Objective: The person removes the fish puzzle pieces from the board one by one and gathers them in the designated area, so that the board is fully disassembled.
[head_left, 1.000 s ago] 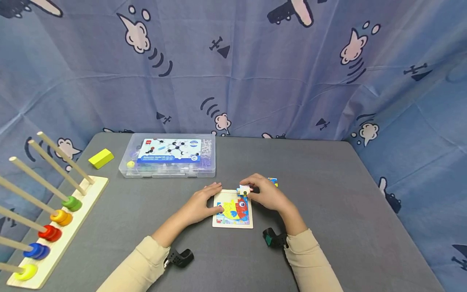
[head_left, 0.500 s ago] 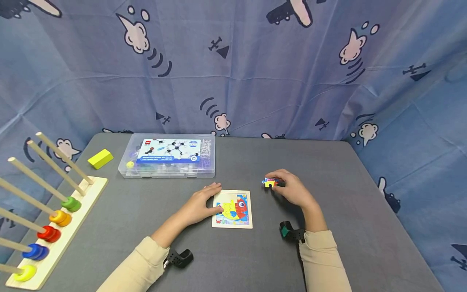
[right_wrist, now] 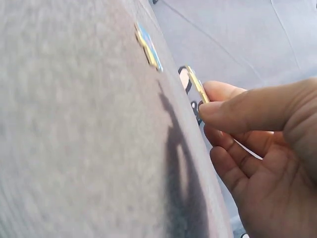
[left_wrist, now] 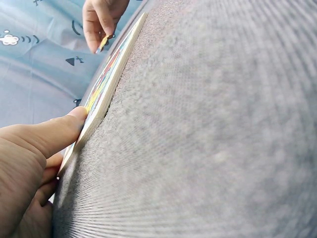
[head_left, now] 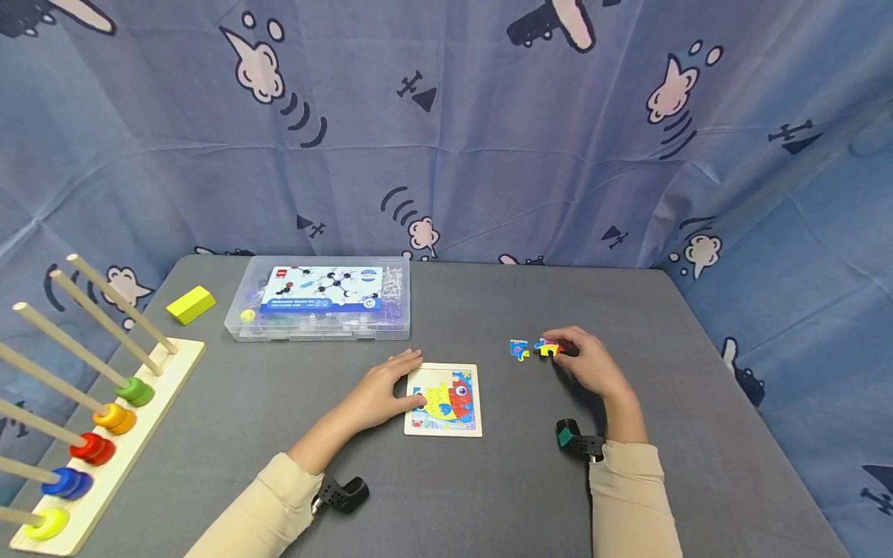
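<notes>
A small wooden jigsaw puzzle [head_left: 446, 431] with a yellow and red fish picture lies flat on the grey table. Bare pale wood shows along the upper part of its picture. My left hand [head_left: 380, 394] holds it at its left side, thumb [left_wrist: 74, 119] on top of the frame and fingers by the upper left corner. To the right, my right hand [head_left: 593, 366] pinches a yellow, blue and pink puzzle piece [head_left: 547, 348] between thumb and fingertips, its thin edge showing in the right wrist view. Another puzzle piece [head_left: 518, 349], blue and yellow, lies on the table just left of it.
A clear plastic molecular model kit box [head_left: 317, 325] stands at the back left, with a yellow block [head_left: 191, 304] beside it. A wooden peg stand [head_left: 170, 372] with coloured rings runs along the left. A patterned blue curtain [head_left: 474, 178] hangs behind the table.
My right hand has moved from over the puzzle's upper right corner out to the right with a piece, uncovering the other piece on the table. My left hand stays on the puzzle.
</notes>
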`<state>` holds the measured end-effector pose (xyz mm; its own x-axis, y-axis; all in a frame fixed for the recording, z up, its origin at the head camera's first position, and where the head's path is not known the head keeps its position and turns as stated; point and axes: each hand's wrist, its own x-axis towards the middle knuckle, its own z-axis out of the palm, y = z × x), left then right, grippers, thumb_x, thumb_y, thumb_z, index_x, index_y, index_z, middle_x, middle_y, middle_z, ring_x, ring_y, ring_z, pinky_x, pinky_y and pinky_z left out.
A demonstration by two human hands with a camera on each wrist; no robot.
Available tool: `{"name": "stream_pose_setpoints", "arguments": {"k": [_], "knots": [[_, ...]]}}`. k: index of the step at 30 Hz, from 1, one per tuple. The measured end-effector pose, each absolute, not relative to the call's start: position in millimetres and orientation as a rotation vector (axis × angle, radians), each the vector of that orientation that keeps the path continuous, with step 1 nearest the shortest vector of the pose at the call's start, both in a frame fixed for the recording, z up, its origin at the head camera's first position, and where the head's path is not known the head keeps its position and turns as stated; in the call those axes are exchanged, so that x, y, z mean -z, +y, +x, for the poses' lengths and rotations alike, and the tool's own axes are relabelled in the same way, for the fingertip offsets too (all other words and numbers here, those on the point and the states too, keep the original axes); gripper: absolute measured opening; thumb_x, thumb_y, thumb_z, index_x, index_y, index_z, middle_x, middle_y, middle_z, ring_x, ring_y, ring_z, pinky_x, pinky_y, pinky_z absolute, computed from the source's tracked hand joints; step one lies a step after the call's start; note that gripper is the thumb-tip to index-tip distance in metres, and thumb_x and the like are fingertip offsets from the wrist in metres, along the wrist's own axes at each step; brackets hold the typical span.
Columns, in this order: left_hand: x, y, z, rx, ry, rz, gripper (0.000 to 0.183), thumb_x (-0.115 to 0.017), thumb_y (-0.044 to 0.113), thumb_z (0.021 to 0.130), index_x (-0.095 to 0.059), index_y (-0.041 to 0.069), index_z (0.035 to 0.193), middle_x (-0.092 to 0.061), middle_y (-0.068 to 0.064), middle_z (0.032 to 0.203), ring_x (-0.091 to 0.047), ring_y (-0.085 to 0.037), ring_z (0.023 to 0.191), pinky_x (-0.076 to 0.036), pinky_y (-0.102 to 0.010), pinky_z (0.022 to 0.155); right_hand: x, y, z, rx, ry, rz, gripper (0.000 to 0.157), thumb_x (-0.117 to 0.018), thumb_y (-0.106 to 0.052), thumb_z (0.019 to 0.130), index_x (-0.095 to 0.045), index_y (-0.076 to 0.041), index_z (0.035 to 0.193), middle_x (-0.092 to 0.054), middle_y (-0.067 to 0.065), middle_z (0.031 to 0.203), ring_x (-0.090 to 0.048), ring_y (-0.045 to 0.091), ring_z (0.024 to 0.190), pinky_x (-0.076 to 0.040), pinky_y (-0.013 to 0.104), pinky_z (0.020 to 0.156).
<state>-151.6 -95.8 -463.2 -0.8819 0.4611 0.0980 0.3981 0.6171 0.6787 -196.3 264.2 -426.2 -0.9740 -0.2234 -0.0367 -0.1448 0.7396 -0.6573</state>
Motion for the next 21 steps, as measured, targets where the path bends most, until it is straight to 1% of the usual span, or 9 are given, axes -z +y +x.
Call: {"name": "stream_pose_setpoints", "arguments": {"k": [4,11,21], "knots": [[463.4,-95.8,-151.3,-1.123,2.749,0.726,0.065,-0.073,0.028,0.082,-0.05,-0.001,0.135,-0.044,-0.01,0.146,-0.034,-0.027,0.139,-0.028,-0.047,0.115,431.2,268.7,-198.1,1.053,2.84,-0.282,0.036,-0.06,0.002,0.088,-0.059,0.0,0.124,-0.052,0.024,0.129,-0.046,0.043,0.121,-0.038,0.06,0.1],[463.7,-96.4,-150.9,-1.121,2.748,0.728,0.065,-0.073,0.028,0.082,-0.05,-0.001,0.136,-0.044,-0.01,0.146,-0.034,-0.027,0.14,-0.027,-0.046,0.115,438.7,270.7,-198.9,1.068,2.885,-0.283,0.034,-0.061,0.004,0.086,-0.062,0.002,0.12,-0.056,0.025,0.124,-0.052,0.041,0.114,-0.043,0.055,0.097],[464.2,-96.3,-151.7,-1.121,2.749,0.734,0.065,-0.073,0.028,0.082,-0.05,-0.001,0.135,-0.044,-0.01,0.146,-0.034,-0.027,0.14,-0.028,-0.047,0.115,442.9,271.2,-199.3,1.101,2.887,-0.283,0.033,-0.061,0.005,0.085,-0.062,0.004,0.118,-0.055,0.026,0.122,-0.051,0.041,0.113,-0.041,0.056,0.096]]}}
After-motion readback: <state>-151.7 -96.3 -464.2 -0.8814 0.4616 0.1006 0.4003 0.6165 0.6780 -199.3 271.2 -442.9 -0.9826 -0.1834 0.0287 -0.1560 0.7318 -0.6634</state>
